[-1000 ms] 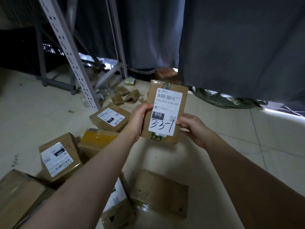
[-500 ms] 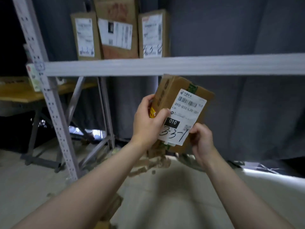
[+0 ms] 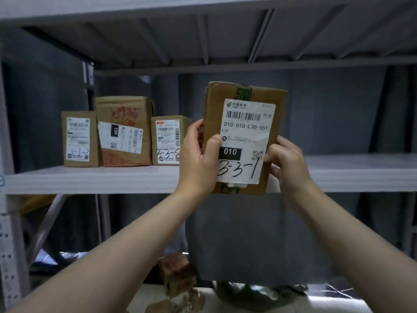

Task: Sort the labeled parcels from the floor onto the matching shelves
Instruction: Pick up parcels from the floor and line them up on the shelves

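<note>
The left hand [image 3: 198,160] and right hand [image 3: 290,164] grip the labeled parcel [image 3: 246,123]; left of them the shelf [image 3: 101,180] holds three boxes [image 3: 124,132].

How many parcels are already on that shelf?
3, side by side at the left end of the shelf: a narrow box outermost, a taller printed box next, a small box beside the left hand. The held parcel may hide others.

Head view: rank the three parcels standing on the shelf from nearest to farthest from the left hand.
1. The small parcel, just left of the left hand.
2. The red-printed parcel, middle of the row.
3. The leftmost parcel, at the row's far end.
</note>
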Demonstrator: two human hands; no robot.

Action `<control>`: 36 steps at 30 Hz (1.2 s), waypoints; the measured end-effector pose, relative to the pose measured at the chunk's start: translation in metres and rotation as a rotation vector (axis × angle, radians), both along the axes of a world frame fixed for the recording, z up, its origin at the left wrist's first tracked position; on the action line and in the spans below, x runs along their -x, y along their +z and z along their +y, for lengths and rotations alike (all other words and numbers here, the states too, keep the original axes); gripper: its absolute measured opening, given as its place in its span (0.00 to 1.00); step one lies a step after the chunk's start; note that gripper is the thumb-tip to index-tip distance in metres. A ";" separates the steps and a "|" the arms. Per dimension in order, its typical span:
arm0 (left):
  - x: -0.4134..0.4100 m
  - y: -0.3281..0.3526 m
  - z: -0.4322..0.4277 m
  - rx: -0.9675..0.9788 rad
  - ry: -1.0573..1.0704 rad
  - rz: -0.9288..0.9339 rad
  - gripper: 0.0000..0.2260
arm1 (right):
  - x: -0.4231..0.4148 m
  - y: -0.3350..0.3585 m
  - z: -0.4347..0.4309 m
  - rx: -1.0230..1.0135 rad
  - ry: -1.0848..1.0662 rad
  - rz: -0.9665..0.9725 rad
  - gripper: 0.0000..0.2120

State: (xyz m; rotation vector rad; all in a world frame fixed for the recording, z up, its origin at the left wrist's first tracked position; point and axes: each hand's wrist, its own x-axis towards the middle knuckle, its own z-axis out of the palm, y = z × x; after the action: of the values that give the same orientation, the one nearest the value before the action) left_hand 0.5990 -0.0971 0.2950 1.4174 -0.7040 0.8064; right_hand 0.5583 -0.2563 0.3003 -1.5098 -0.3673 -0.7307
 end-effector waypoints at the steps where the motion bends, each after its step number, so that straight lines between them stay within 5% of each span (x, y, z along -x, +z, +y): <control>1: -0.005 0.006 -0.004 -0.009 0.013 0.015 0.29 | -0.005 0.005 -0.002 -0.033 -0.027 0.004 0.17; 7: -0.026 0.019 -0.023 -0.112 0.091 0.121 0.13 | -0.034 0.021 -0.007 -0.204 -0.202 0.002 0.37; 12: -0.056 -0.002 -0.022 -0.323 0.183 0.191 0.22 | -0.065 0.018 -0.001 -0.142 -0.308 0.086 0.33; 19: -0.084 -0.014 -0.006 -0.861 0.432 0.232 0.31 | -0.092 0.009 -0.003 0.283 -0.577 0.286 0.28; 26: -0.111 0.006 0.021 -0.605 0.225 0.420 0.11 | -0.108 0.002 0.014 0.688 -0.825 0.450 0.28; 31: -0.111 0.005 0.020 -0.549 0.267 0.451 0.05 | -0.114 -0.004 0.025 0.749 -0.956 0.382 0.21; 36: -0.117 0.009 0.026 -0.493 0.159 0.525 0.12 | -0.121 0.004 0.026 0.956 -0.900 0.371 0.17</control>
State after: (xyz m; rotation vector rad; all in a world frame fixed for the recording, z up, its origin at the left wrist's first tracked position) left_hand 0.7165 -0.0707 0.3040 2.0487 -0.3925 0.3505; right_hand 0.6795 -0.2303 0.3045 -2.7316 0.3555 -0.9902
